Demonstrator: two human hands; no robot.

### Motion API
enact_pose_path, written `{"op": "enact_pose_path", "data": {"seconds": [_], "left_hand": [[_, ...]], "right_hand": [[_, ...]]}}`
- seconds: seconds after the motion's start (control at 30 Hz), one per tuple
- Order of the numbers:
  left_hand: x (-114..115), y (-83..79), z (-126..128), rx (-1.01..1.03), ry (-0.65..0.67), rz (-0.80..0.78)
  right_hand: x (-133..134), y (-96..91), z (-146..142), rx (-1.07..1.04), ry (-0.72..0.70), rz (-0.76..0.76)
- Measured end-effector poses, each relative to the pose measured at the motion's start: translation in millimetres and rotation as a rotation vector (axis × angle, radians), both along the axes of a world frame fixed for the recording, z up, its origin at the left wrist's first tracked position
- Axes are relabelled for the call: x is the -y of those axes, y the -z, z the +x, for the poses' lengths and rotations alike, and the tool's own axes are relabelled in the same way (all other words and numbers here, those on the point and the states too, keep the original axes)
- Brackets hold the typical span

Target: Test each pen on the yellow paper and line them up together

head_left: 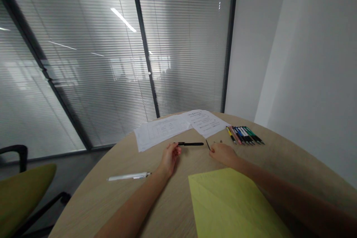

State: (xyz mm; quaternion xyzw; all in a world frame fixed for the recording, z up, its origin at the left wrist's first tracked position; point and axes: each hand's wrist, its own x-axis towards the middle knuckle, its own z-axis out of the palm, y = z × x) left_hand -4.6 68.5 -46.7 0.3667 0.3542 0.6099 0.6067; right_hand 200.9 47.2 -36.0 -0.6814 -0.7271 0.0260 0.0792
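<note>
The left hand (170,158) has its grip clamped on one end of a black pen (193,144), short of the papers (161,131) by the far edge of the counter (95,200). The right hand (223,153) pinches a thin black stick (208,144) just beyond the pen's other end. Toward the right edge lies a row of pens (244,135); toward the left edge, a white pen (126,176).

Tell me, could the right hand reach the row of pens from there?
Probably yes: the row of pens lies near the right hand with nothing visible blocking it, though that hand seems to hold a thin black stick.
</note>
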Motion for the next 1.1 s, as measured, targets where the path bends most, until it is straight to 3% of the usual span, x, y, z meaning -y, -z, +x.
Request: {"op": "enact_pose_path", "data": {"seconds": [0.23, 0.5, 0.73, 1.1], "left_hand": [[-2.9, 0.2, 0.8, -0.074, -0.005, 0.021], [-11.6, -3.5, -9.9, -0.278, -0.136, 0.058], [-7.8, -15.9, -6.4, -0.533, -0.212, 0.138], [5.3, -41.3, 4.6, -0.736, -0.194, 0.215]], "right_hand": [[13.1, -12.6, 3.3, -0.123, -0.125, 0.229], [33.8, -8.1, 16.7, -0.215, -0.146, 0.179], [34.7, -16.3, 21.2, -0.240, -0.197, 0.250], [31.7, -17.0, 25.1, -0.275, -0.220, 0.264]]}}
